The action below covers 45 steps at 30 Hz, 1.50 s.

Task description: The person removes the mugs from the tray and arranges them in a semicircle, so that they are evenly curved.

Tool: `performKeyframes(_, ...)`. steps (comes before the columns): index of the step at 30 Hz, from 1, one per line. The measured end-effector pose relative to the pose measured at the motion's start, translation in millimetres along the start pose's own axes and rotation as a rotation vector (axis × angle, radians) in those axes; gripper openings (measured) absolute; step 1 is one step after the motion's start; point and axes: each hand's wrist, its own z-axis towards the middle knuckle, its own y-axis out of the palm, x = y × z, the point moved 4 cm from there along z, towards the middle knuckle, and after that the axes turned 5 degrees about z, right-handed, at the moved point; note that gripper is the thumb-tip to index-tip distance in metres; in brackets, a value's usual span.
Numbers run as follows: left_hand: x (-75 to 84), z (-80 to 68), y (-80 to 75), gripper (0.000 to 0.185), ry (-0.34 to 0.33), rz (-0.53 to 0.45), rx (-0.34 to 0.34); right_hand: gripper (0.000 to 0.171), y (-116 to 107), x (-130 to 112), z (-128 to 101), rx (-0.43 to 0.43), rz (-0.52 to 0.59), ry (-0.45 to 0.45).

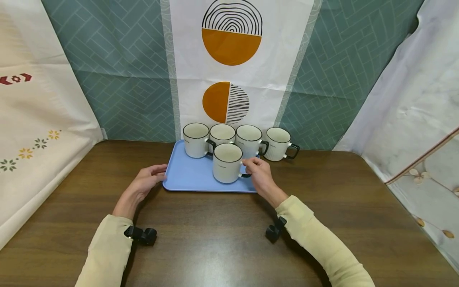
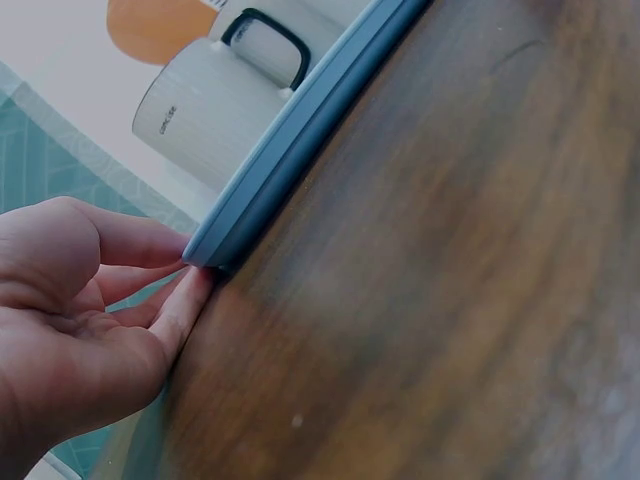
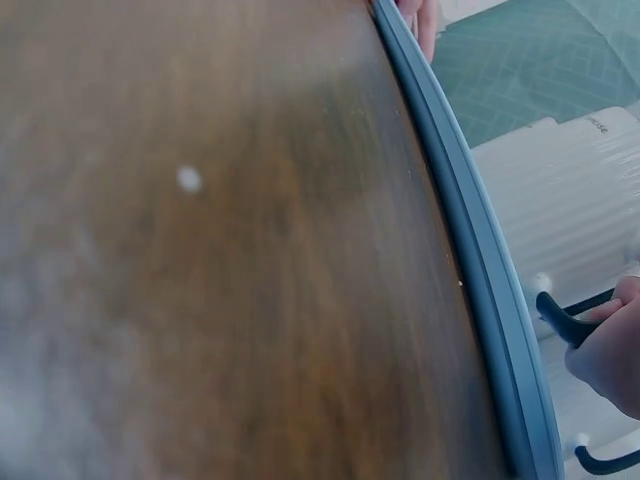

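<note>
We see our right hand [image 1: 261, 175] with fingers curled on the black handle of the front mug [image 1: 227, 162], which stands on the blue tray [image 1: 186, 175] near its front edge. Our left hand [image 1: 147, 181] lies relaxed, fingertips touching the tray's left rim. Three mugs [image 1: 222, 135] stand in a row behind the front one on the tray, close against it. A fourth mug [image 1: 279, 143] stands off the tray on the worktop [image 1: 215, 239]. Small print on the front mug is unreadable.
</note>
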Motion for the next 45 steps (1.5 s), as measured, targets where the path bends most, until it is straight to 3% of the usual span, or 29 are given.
performKeyframes(10, 1.0, -0.5, 0.9, 0.053, -0.006, -0.001, -0.004, 0.032, -6.7, -13.0, -3.0, -0.023, 0.066, -0.016)
performKeyframes(16, 0.5, -0.4, 0.2, 0.054, -0.004, 0.000, -0.002, 0.033, -4.0, -36.7, -5.0, -0.064, 0.081, -0.043)
performKeyframes(23, -0.6, -0.1, -0.8, 0.054, 0.000, 0.003, -0.003, 0.036, -3.9, -71.6, -4.0, -0.044, 0.105, -0.105)
performKeyframes(35, 0.8, -0.9, 1.6, 0.053, -0.012, -0.001, -0.003, 0.038, -35.8, -137.0, 13.0, 0.071, 0.205, -0.225)
performKeyframes(45, -0.4, 0.7, 0.1, 0.055, -0.015, -0.010, -0.005, 0.035, -85.9, -171.6, 27.4, 0.264, 0.398, -0.285)
